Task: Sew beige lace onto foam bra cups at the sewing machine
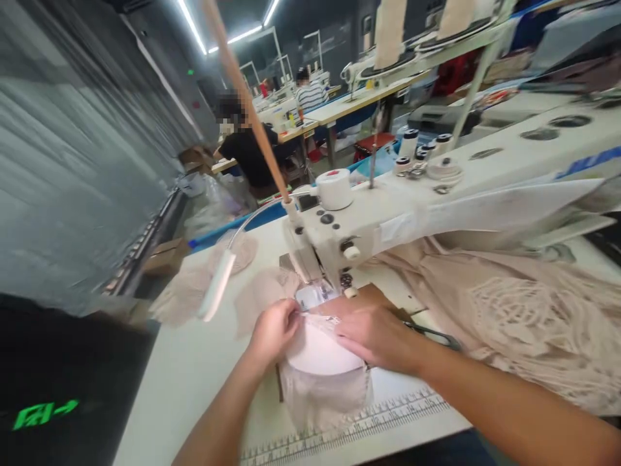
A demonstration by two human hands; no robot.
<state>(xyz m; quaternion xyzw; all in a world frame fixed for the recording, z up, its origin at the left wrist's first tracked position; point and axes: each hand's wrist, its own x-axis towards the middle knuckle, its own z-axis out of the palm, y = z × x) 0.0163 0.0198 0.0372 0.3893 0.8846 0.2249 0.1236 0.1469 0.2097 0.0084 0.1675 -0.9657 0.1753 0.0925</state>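
Under the head of a white sewing machine, a pale, rounded cup piece, much like a bra cup, lies with sheer beige fabric hanging from its lower edge. My left hand pinches the upper left edge of the cup piece. On the upper right edge, my right hand presses with curled fingers, close to a lace-like strip. Both hands are just in front of the needle area, whose fine detail is blurred. Dark scissor-like handles show partly behind my right wrist.
Beige fabric is heaped on the right. Sheer pieces lie at the left, below a lamp on a bent neck. A printed ruler runs along the table's front. Thread spools stand behind; two people sit farther back.
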